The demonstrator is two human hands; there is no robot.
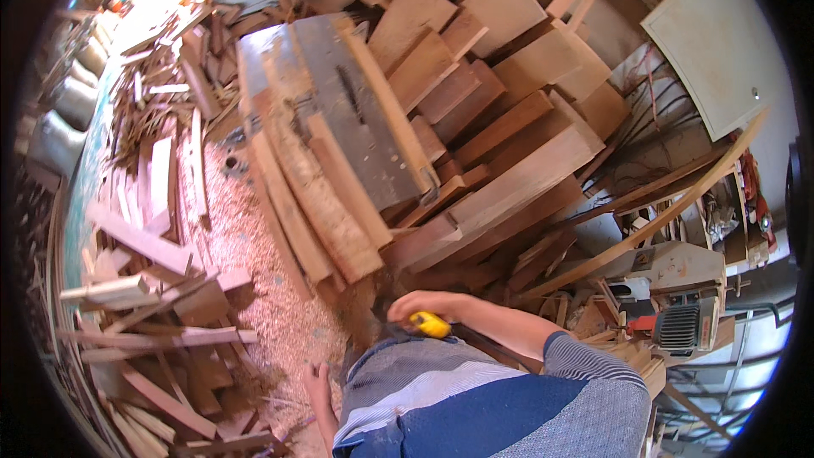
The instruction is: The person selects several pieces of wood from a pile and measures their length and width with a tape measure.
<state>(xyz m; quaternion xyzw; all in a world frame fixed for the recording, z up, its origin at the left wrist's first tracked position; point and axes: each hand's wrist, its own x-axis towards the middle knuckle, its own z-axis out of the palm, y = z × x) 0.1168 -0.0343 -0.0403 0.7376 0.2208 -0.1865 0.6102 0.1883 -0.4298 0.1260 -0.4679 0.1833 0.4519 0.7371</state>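
Near my waist, my right hand is closed around a yellow hand tool, possibly a tape measure; the fingers hide part of it. My left hand hangs low beside my body over the shavings, its fingers a little apart and nothing visible in them. Ahead stands a saw table with a dark metal top and a long slot. Several long boards lie along its left side, among them a rough-edged board. A light wooden strip runs along its right side.
Thick wooden planks are stacked right of the saw table. Offcuts lie piled at left, beside a floor covered in wood shavings. A long curved wooden strip slants across the right, near a finned electric motor and a pale cabinet door.
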